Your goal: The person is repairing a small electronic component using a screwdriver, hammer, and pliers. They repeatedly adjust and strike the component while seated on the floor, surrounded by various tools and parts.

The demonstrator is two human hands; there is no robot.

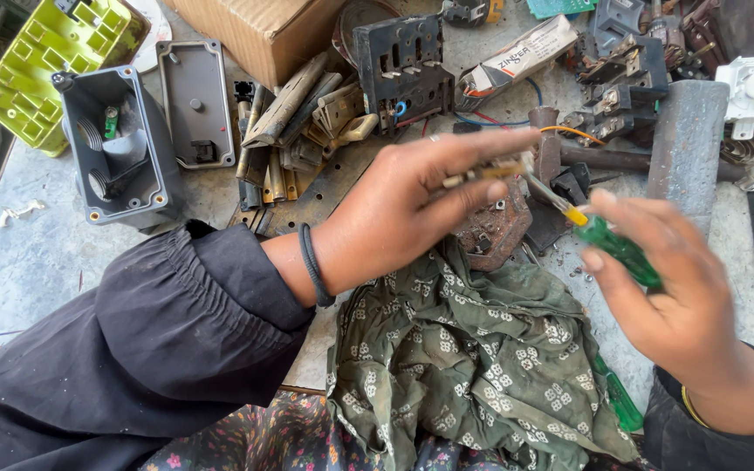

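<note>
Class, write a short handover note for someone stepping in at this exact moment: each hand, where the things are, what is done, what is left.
Left hand: pinches a small metal part between fingers and thumb, above the table.
Right hand: grips a green-handled screwdriver, tip at the part.
Below: rusty plate, green patterned cloth, second green screwdriver. Grey housing lies open at left.
Done: cannot tell.
Left: the tip is at the part, nothing seen freed.

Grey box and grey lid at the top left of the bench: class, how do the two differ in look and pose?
The grey box is deep and hollow, with parts showing inside; the grey lid is shallow and nearly flat. The grey box lies tilted, nearer the dark sleeve; the grey lid lies flat beside it, next to the cardboard box. Both are grey plastic, rectangular and open side up.
</note>
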